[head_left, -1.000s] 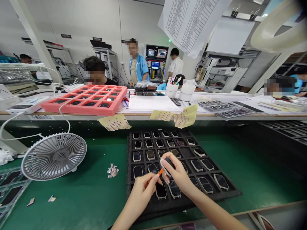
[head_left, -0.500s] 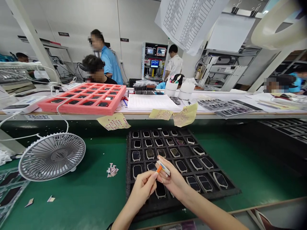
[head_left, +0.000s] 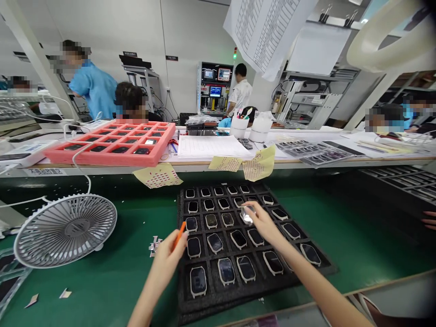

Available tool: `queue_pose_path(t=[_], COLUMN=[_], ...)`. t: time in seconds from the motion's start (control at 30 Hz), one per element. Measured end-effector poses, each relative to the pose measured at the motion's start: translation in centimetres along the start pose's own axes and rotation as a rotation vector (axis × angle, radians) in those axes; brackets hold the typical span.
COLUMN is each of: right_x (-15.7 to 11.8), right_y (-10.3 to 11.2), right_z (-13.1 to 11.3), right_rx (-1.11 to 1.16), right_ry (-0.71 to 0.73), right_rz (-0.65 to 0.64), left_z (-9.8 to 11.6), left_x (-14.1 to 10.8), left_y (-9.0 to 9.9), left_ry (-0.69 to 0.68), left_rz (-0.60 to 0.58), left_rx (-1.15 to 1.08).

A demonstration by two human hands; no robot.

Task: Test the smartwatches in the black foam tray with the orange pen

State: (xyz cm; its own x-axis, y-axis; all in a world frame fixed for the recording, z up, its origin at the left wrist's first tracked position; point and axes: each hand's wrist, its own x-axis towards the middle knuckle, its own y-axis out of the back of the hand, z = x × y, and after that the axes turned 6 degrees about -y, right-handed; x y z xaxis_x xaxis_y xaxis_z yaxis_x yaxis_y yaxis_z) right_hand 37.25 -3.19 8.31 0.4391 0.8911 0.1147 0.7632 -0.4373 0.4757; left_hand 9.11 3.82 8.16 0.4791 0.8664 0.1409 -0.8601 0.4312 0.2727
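Orange pick (head_left: 179, 235) in left hand (head_left: 166, 260), now apart from right hand (head_left: 265, 222)

An electronics assembly workshop is shown. A foam tray (head_left: 182, 295) of watch-shaped devices is laid on a green bench mat (head_left: 102, 281); beyond that mat, a pink tray (head_left: 102, 159) is set on a shelf, and a test machine (head_left: 210, 86) with lit screens is placed further back.
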Motion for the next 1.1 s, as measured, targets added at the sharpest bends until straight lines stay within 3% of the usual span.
queue_pose_path(t=[0.1,0.17,0.4,0.63,0.77,0.9,1.1], right_x=[2.4,3.1,1.2,1.4,3.1,4.0,3.2], right_y=[3.7,4.9,6.4,7.0,7.1,7.0,2.7], right_z=[2.8,4.2,8.4,12.0,11.7,9.7,5.9], right_rx=[-0.169,-0.262,-0.525,-0.788,-0.814,-0.819,-0.736], right_ry=[0.007,0.027,0.068,0.14,0.117,0.119,0.16], right_rz=[0.06,0.062,0.181,-0.024,-0.029,-0.011,0.052], left_z=[-2.4,-3.6,-4.1,-3.1,-3.4,-4.1,-4.6], left_x=[-0.1,-0.3,-0.9,-0.8,-1.1,-1.2,1.0], left_y=[3.3,4.3,5.0,4.8,4.1,3.9,3.9], left_ry=[0.059,0.107,0.214,0.163,0.15,0.137,0.065], left_rz=[0.028,0.013,0.054,0.075,0.036,0.031,0.067], left_rx=[0.339,0.453,0.443,0.398,0.413,0.38,0.142])
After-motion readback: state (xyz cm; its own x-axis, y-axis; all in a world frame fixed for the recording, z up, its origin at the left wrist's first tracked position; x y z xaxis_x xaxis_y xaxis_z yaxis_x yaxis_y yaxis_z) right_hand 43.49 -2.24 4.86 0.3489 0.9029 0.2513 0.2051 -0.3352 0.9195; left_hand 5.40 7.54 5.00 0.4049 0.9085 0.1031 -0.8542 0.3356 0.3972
